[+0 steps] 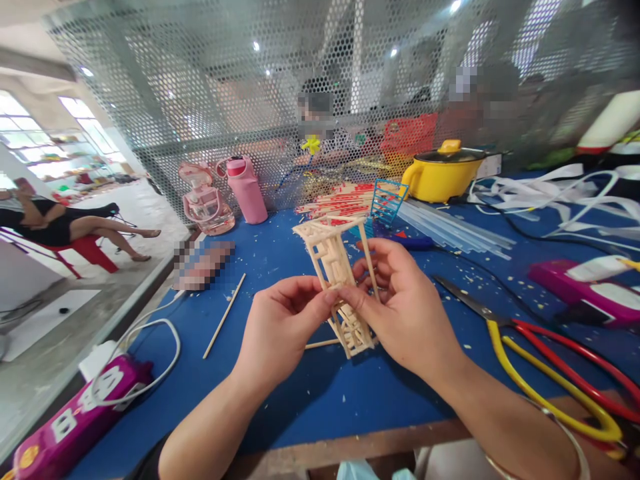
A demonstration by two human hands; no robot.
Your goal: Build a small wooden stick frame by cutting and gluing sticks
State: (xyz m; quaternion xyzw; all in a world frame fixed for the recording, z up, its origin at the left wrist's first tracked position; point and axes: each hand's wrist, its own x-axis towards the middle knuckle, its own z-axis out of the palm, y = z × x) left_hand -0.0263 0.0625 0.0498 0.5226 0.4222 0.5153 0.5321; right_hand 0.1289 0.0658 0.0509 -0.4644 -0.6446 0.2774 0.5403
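Note:
Between my two hands, a small openwork frame built of thin wooden sticks (336, 263) is held tilted above the blue tabletop. My left hand (283, 327) pinches its left side, thumb pressed on the front near the middle. From the other side my right hand (405, 307) grips it, its thumb meeting the left thumb and the fingers curled behind a long upright stick. One loose wooden stick (225, 316) lies to the left of my left hand. Part of another stick (321, 345) shows under the frame.
Scissors with red and yellow handles (490, 312) lie at right. Behind are a pile of red-tipped sticks (340, 200), a blue rack (387, 201), clear glue sticks (455, 230), a yellow pot (443, 175) and a pink bottle (247, 190). A purple power strip (85, 417) is at left.

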